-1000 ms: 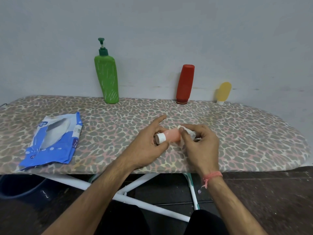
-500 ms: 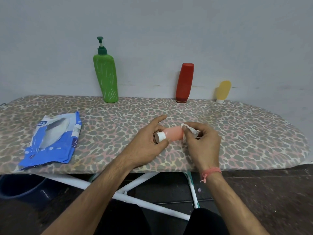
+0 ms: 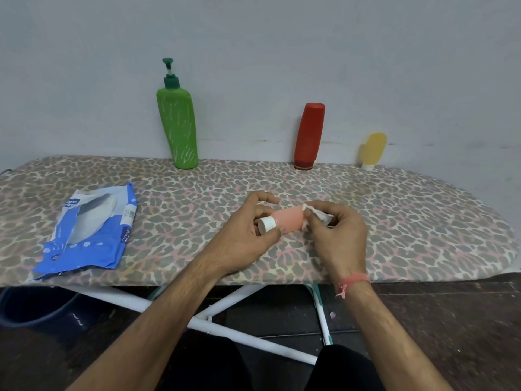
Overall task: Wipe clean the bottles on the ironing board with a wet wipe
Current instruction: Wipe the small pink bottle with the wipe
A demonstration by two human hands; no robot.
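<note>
Four bottles are in view. Three stand along the far edge of the ironing board (image 3: 394,221) against the wall: a green pump bottle (image 3: 178,128), a red bottle (image 3: 309,136) resting on its cap, and a small yellow bottle (image 3: 372,150), also cap down. The fourth, a pink bottle (image 3: 288,220) with a white cap, is held just above the board near its front edge. Its long axis lies roughly level, running left to right, with the cap pointing left and slightly toward the person. The left hand (image 3: 245,235) grips the cap end, fingers curled around it. The right hand (image 3: 338,235) has its fingers closed on one wet wipe (image 3: 315,214), pressed against the bottle's right end. One blue wipe packet (image 3: 87,230) lies flat on the board's left side.
</note>
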